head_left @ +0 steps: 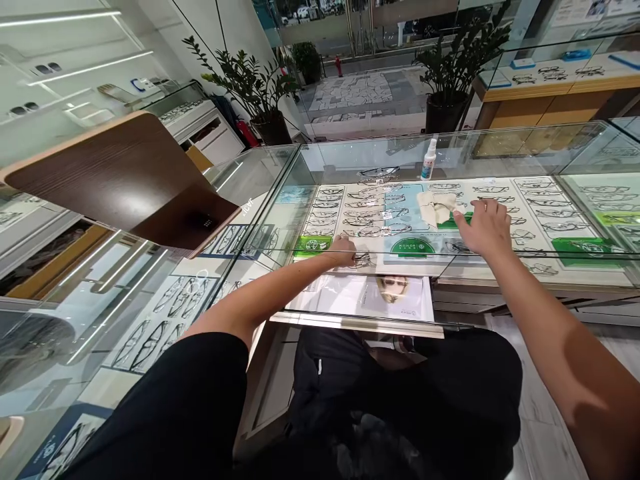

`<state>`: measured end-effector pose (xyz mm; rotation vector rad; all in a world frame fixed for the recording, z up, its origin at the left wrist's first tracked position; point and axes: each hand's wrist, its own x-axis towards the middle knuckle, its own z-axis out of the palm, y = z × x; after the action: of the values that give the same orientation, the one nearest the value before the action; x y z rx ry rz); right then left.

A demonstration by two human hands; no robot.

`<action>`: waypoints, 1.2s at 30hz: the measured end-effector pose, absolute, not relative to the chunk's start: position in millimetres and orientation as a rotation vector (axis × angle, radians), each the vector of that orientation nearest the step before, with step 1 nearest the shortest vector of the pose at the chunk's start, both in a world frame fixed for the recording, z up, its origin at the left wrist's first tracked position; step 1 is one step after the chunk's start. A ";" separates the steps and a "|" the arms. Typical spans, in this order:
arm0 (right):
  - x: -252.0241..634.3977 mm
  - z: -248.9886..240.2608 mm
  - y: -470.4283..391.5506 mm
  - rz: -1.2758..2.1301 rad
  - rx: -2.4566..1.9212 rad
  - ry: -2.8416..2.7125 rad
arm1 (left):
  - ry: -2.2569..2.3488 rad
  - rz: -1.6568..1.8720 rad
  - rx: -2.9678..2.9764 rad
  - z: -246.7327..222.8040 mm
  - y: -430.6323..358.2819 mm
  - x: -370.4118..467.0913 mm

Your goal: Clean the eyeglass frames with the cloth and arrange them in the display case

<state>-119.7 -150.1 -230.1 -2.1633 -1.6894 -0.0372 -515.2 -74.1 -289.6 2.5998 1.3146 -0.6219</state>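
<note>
My left hand [342, 251] is closed low over the near part of the glass display case [450, 140], beside a green card [314, 245]; what its fingers hold, if anything, is too small to tell. My right hand [484, 225] rests with fingers spread on the case, its thumb close to a crumpled cream cloth [436, 207]. A white spray bottle [429, 160] stands upright behind the cloth. Rows of eyeglasses [363, 213] lie beneath and around the hands.
A drawer [350, 299] juts out at the near side above my lap. To the left, a brown wooden panel [125, 180] rises over the side case. Potted plants [445, 107] stand beyond the far glass.
</note>
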 end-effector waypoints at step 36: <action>-119.2 -230.8 -151.1 -0.058 -2.206 -1.688 | 1.382 -0.348 2.696 -85.9 -78.4 -555.0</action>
<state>-119.2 -151.1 -230.8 -2.2060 -1.6880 -0.0578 -555.0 -78.4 -85.9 2.6962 1.3821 -0.3475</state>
